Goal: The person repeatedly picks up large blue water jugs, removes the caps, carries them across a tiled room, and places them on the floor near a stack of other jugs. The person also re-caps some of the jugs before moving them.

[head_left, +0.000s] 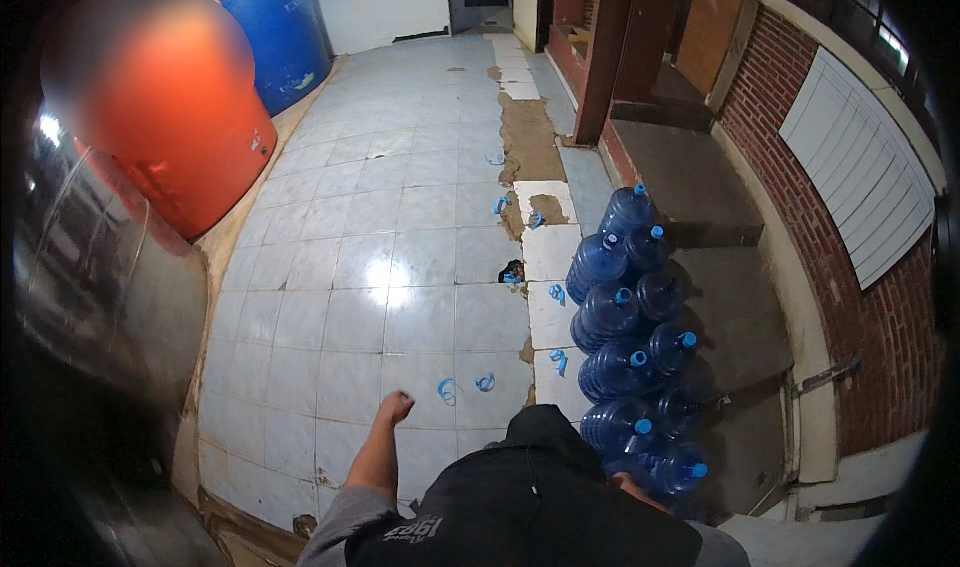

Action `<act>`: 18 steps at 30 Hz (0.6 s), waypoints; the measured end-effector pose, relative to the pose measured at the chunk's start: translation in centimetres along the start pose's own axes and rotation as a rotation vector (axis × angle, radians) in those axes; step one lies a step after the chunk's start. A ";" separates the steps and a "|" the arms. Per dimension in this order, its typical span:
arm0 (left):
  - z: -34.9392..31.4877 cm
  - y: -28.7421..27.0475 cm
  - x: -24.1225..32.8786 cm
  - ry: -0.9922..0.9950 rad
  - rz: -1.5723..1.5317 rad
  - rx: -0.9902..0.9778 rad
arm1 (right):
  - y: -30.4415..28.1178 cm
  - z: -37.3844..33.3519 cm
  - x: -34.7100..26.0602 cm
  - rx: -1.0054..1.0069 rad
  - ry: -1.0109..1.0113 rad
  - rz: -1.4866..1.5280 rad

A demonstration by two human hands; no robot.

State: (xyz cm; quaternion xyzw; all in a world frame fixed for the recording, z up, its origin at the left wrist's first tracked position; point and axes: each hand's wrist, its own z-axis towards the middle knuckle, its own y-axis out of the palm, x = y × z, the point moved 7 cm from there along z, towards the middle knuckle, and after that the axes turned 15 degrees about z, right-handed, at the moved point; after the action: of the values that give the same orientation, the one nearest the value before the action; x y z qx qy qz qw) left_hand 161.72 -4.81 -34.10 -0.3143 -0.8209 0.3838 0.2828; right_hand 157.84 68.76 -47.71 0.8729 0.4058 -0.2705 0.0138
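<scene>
My left hand (398,407) hangs over the tiled floor at the end of a bent forearm. Its fingers look curled in, and I cannot make out anything in them. To its right, a loose curled blue plastic strip (447,393) and a smaller one (485,382) lie on the tiles. Only a small part of my right hand or wrist (626,483) shows past my black clothing, beside the nearest large blue water bottles (612,427); its fingers are hidden. Several such bottles with light blue caps stand upright in a double row on the right.
More blue strips (558,362) lie along the damaged tile strip (530,132), near a hole (512,271). Concrete steps (690,167) and a brick wall (735,92) border the bottles. An orange tank (215,137) and a blue tank (275,37) stand at left.
</scene>
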 end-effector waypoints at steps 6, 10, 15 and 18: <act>13.8 -15.5 15.4 0.230 -0.505 0.126 | -0.9 3.5 -13.3 0.076 0.096 0.177; 21.0 -13.8 15.9 0.225 -0.338 -0.014 | -5.1 10.9 -25.1 0.091 0.037 0.128; 24.9 -6.6 2.6 -0.024 -0.304 -0.403 | -14.9 23.5 -46.5 0.286 -0.129 0.507; 27.5 -10.5 4.4 -0.044 -0.164 -0.395 | -24.7 30.1 -59.2 0.500 -0.469 0.309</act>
State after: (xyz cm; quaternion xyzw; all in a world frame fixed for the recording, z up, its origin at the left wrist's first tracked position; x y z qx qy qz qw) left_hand 136.33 -19.35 -39.70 -0.2871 -0.9090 0.1982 0.2279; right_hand 95.20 36.51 -39.93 0.8144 0.1767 -0.5487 -0.0665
